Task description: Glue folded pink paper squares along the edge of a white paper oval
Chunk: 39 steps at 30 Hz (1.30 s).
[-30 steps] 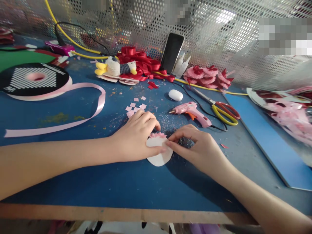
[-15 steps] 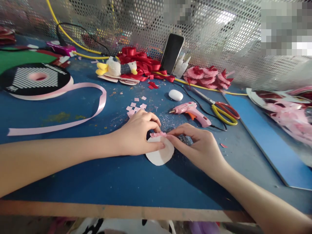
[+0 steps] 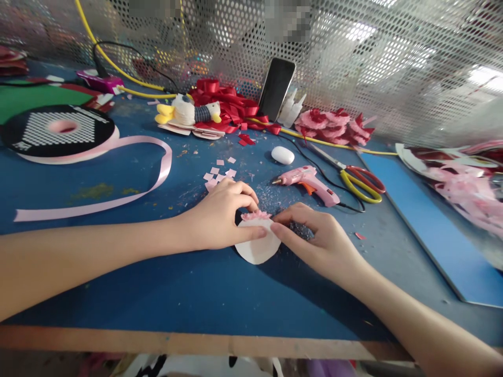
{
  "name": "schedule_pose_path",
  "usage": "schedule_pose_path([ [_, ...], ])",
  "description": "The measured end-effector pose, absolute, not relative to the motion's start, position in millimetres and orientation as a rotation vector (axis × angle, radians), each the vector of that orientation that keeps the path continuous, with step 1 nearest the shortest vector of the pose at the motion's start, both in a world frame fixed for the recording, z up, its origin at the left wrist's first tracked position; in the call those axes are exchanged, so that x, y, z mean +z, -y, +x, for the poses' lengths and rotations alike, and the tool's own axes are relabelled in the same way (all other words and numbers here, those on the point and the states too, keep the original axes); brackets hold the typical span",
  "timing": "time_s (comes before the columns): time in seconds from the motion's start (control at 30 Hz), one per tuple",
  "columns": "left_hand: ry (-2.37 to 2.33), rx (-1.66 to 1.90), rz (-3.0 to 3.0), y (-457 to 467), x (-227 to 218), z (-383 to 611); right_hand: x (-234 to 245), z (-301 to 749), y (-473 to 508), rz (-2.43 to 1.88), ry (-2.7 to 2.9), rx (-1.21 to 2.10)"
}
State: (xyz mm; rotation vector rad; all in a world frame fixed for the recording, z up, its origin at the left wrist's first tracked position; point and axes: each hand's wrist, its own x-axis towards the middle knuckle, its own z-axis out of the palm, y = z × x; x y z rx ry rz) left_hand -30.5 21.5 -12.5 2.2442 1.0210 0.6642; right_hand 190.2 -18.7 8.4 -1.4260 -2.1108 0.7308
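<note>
A white round disc [image 3: 257, 247] lies on the blue table [image 3: 157, 283] near its middle. My left hand [image 3: 220, 214] pinches the disc's left rim, thumb on top and fingers curled over its far edge. A small pink frilly piece [image 3: 255, 215] sits at the disc's far edge. My right hand [image 3: 318, 238] comes in from the right; its thumb and forefinger are pressed together on the disc's right rim, right beside that pink piece.
A pink glue gun [image 3: 308, 180] and yellow-and-red scissors [image 3: 361, 180] lie just behind my right hand. Pink ribbon [image 3: 129, 191] trails from a black spool [image 3: 58, 131] at left. Behind are small pink squares [image 3: 218, 173], a white oval [image 3: 282, 155], red ribbon [image 3: 228, 107], a propped phone [image 3: 276, 89].
Both hands stay on the disc. My right fingers have shifted a little along the disc's far right rim toward the pink piece; the disc has turned slightly.
</note>
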Motion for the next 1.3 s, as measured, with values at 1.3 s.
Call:
schedule_pose_path([
  [1.3, -1.278, 0.580, 2.939, -73, -10, -60, 3, 208, -1, -1.178, 2.209, 0.147],
])
